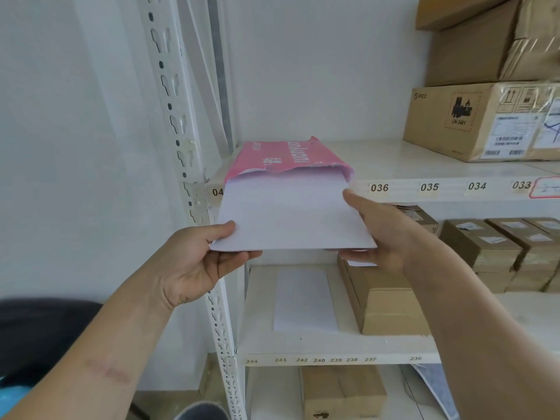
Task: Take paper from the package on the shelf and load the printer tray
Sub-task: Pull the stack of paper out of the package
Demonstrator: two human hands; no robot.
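A torn-open pink paper package point(281, 157) lies on the white shelf point(394, 160) at its left end. A stack of white paper point(291, 216) sticks halfway out of the package toward me, past the shelf's front edge. My left hand point(200, 262) grips the stack's near left corner, thumb on top and fingers beneath. My right hand point(378, 234) holds the near right side, thumb along the edge and fingers under the stack. No printer is in view.
Cardboard boxes point(481, 122) are stacked at the right of the same shelf. The shelf below holds a loose white sheet point(303, 298), a long box point(385, 301) and several small boxes point(500, 253). A perforated white upright point(181, 125) stands at the left.
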